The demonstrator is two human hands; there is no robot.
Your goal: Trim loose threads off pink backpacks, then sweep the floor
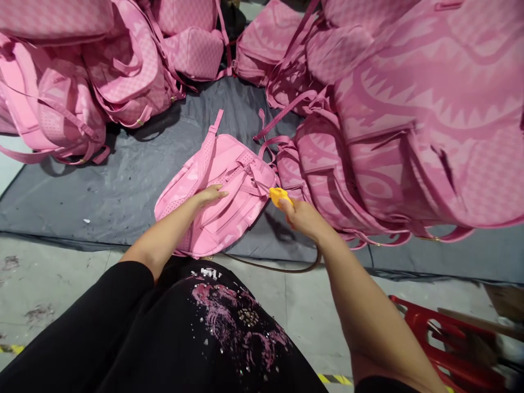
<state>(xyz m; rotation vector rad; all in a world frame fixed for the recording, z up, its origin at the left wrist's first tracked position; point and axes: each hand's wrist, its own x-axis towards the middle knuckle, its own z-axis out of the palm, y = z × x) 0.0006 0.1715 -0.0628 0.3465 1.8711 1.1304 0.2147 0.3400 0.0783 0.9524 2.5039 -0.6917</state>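
Note:
A pink backpack [229,158] lies tilted on the grey-covered surface in front of me, its straps and back panel facing up. My left hand [210,194] rests on the shoulder-strap side of this backpack with its fingers stretched out. To the right, my right hand [301,215] is closed around a yellow air blow gun [279,196]. Its thin nozzle points left over the bag's straps. A brown hose [282,269] curves below my right hand toward the front edge. Part of the gun's grip is hidden by my fingers.
Large pink patterned backpacks [409,109] crowd the right side, close to my right hand. More pink backpacks [126,71] stand at the back left. A grey sheet [102,202] covers the work surface. A red plastic stool [446,338] is on the floor at lower right.

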